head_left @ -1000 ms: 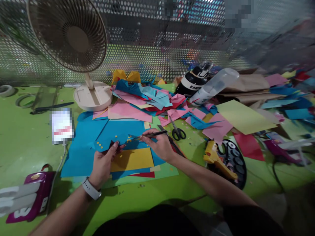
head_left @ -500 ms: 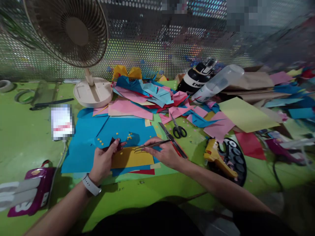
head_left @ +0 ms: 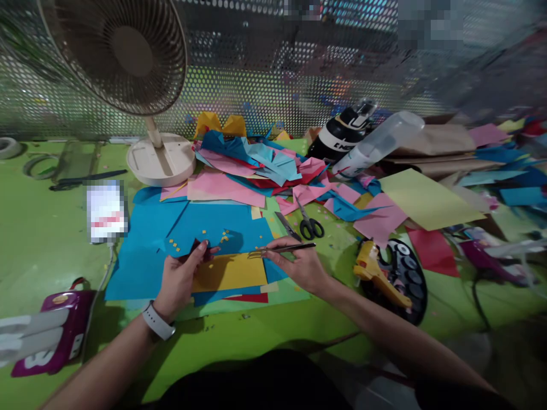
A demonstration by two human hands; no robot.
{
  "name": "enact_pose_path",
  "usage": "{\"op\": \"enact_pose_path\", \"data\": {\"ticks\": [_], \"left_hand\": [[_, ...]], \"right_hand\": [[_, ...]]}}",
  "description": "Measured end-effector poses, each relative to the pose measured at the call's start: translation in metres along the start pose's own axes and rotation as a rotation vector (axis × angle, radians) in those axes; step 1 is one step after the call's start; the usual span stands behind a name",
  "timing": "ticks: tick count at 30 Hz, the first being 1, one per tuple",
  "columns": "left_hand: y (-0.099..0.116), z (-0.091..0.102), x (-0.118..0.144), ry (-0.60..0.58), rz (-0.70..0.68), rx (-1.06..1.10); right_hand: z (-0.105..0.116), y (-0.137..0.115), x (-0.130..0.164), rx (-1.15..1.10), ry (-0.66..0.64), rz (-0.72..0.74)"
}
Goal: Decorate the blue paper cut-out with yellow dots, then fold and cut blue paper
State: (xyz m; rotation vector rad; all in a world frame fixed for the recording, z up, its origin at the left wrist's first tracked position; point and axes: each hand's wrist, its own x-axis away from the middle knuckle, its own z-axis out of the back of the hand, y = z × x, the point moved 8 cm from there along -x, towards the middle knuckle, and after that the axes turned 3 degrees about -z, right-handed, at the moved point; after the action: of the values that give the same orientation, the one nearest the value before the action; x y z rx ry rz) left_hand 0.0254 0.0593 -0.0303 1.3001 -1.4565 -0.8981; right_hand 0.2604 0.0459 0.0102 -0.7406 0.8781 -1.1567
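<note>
Now a pair of tweezers (head_left: 284,248) is being gripped in the right hand (head_left: 301,265), its tips being drawn back from the scattered yellow paper bits (head_left: 200,238) on the blue sheet (head_left: 200,225) to just over the top edge of the yellow sheet (head_left: 228,272); whether a bit is being carried in the tips cannot be told. A small dark paper piece (head_left: 197,250) is being pinched in the left hand (head_left: 182,279), close beside the tips, near the middle of the table (head_left: 43,245). Black scissors (head_left: 308,223) are lying just behind the right hand, and a yellow glue gun (head_left: 378,276) is resting toward the right edge.
</note>
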Motion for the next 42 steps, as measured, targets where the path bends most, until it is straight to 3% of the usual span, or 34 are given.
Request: {"op": "enact_pose_path", "data": {"ticks": [9,17,28,37,42], "left_hand": [[-0.003,0.001,0.0,-0.02,0.009,0.02],[-0.004,0.001,0.0,-0.01,0.007,0.045],[-0.004,0.0,0.0,-0.008,0.008,0.046],[-0.004,0.001,0.001,0.001,0.032,0.039],[-0.003,0.001,0.001,0.014,0.037,0.019]], "right_hand": [[-0.003,-0.001,0.002,0.072,0.03,0.104],[-0.005,-0.016,0.008,0.242,0.06,0.333],[-0.002,-0.016,0.009,0.137,0.117,0.33],[0.004,-0.011,0.006,0.073,0.137,0.222],[0.007,-0.007,0.003,-0.136,0.156,0.092]]}}
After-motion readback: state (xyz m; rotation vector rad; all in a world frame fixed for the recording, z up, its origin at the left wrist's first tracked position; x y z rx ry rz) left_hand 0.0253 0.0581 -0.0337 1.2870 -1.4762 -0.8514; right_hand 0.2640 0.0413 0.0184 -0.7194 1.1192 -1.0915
